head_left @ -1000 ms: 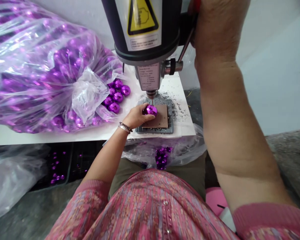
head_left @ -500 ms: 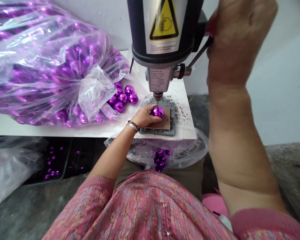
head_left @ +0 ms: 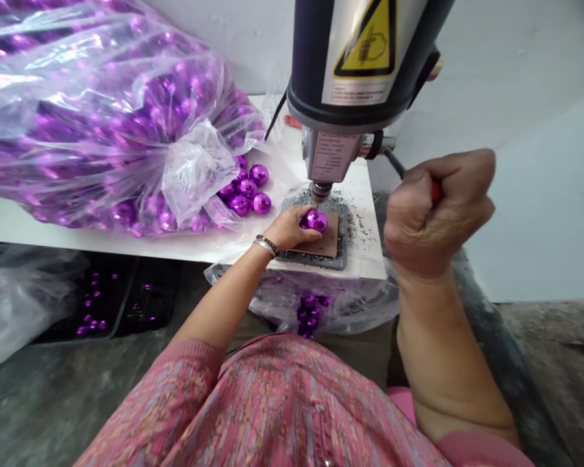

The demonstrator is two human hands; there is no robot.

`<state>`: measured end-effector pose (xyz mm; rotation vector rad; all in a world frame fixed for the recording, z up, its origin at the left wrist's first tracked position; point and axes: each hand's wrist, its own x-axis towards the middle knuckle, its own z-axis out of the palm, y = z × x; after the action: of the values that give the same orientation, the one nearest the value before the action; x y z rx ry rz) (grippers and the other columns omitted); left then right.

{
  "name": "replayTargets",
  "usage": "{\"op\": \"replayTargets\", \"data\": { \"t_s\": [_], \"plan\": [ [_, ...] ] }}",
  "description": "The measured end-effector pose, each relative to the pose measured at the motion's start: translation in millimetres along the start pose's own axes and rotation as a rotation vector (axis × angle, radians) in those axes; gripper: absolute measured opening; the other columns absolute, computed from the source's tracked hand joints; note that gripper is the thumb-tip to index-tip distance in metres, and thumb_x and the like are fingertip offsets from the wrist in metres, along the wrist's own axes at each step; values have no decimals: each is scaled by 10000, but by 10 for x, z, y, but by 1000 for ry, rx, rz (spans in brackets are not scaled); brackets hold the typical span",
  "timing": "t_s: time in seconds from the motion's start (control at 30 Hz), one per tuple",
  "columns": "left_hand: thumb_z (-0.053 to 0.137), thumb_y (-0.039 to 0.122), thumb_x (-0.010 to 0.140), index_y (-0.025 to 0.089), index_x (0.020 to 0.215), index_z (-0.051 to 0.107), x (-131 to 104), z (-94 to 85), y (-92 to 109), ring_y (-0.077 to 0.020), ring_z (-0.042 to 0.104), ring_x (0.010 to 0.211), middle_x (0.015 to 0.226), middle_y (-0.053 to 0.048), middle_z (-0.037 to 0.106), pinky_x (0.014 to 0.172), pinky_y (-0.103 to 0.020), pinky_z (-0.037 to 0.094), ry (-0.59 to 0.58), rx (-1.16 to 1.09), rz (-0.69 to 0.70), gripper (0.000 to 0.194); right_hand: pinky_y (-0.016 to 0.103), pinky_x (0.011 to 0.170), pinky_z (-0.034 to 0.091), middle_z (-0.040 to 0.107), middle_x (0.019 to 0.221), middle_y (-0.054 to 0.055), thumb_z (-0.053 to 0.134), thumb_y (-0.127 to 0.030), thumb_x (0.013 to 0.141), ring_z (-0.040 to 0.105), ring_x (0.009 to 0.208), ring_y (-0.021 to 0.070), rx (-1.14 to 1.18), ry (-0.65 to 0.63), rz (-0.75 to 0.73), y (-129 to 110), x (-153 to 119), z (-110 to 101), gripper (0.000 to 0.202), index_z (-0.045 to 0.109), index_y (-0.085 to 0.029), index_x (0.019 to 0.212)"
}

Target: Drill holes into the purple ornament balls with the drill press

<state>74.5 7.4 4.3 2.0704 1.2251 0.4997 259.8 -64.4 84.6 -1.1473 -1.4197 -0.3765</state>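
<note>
A shiny purple faceted bauble [head_left: 314, 221] is pinched between the thumb and fingers of my left hand [head_left: 292, 228]. It rests on a brown board [head_left: 328, 245] lying on the grey base [head_left: 341, 261] of a drill press [head_left: 350, 107]. The bit below the chuck [head_left: 320, 191] comes down to the top of the bauble; whether it has gone in is too small to tell. My right hand [head_left: 438, 211] is wrapped round the red-tipped feed lever [head_left: 394, 162] at the right of the machine.
A big clear bag [head_left: 102, 123] full of purple baubles covers the table's left side. Several loose baubles [head_left: 247, 188] lie by its mouth. Dark shavings [head_left: 363, 224] litter the white table [head_left: 370, 263]. An open plastic bag [head_left: 365, 308] with baubles hangs below the front edge. Black crates [head_left: 148, 292] stand at lower left.
My right hand has swung the lever down from high up to about the height of the drill's lower housing. The view has shifted and tilted slightly. My left hand keeps the bauble on the board.
</note>
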Motion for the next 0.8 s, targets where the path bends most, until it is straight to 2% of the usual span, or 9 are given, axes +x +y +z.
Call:
{"op": "replayTargets", "data": {
  "t_s": [0.13, 0.3, 0.47, 0.6, 0.7, 0.8],
  "plan": [
    [795, 305, 708, 147, 1049, 714, -9, 6, 9, -231, 621, 918, 993, -57, 699, 878, -341, 504, 7, 8, -8, 385, 208, 659, 308, 440, 701, -20, 491, -327, 911, 407, 667, 29, -50, 82, -20, 35, -95, 66, 183, 521, -173, 818],
    [795, 283, 699, 160, 1022, 722, -10, 30, -2, -247, 628, 957, 1000, -54, 696, 898, -354, 508, 25, -4, -12, 354, 201, 645, 337, 456, 702, -23, 447, -285, 925, 424, 647, 29, -30, 127, -58, 67, -185, 125, 137, 515, -186, 858],
    [804, 287, 691, 178, 1038, 721, -4, 52, -41, -261, 631, 986, 1017, -52, 699, 930, -382, 518, 40, -37, -9, 373, 208, 642, 356, 468, 710, -18, 425, -255, 917, 446, 649, 30, 16, 178, -82, 116, -282, 209, 126, 471, -176, 830],
    [812, 273, 690, 165, 1031, 722, 0, 50, -58, -283, 636, 989, 1025, -80, 698, 952, -417, 524, 32, -70, 11, 369, 215, 617, 327, 417, 654, -23, 421, -298, 900, 404, 601, 30, 51, 185, -92, 135, -359, 251, 181, 415, -172, 770],
    [816, 269, 693, 157, 1059, 724, 0, 50, -56, -297, 640, 1005, 1041, -89, 701, 965, -432, 524, 29, -81, -1, 393, 221, 613, 291, 365, 622, -24, 396, -382, 899, 362, 587, 30, 82, 210, -34, 89, -160, 239, 278, 349, -176, 719],
    [808, 286, 712, 154, 1110, 719, -13, 60, -54, -291, 654, 1010, 1039, -71, 712, 959, -418, 534, 0, -114, -31, 428, 219, 631, 271, 308, 607, -34, 355, -421, 920, 322, 584, 21, 114, 188, 93, 31, 347, 255, 325, 317, -183, 703]
  ]
}}
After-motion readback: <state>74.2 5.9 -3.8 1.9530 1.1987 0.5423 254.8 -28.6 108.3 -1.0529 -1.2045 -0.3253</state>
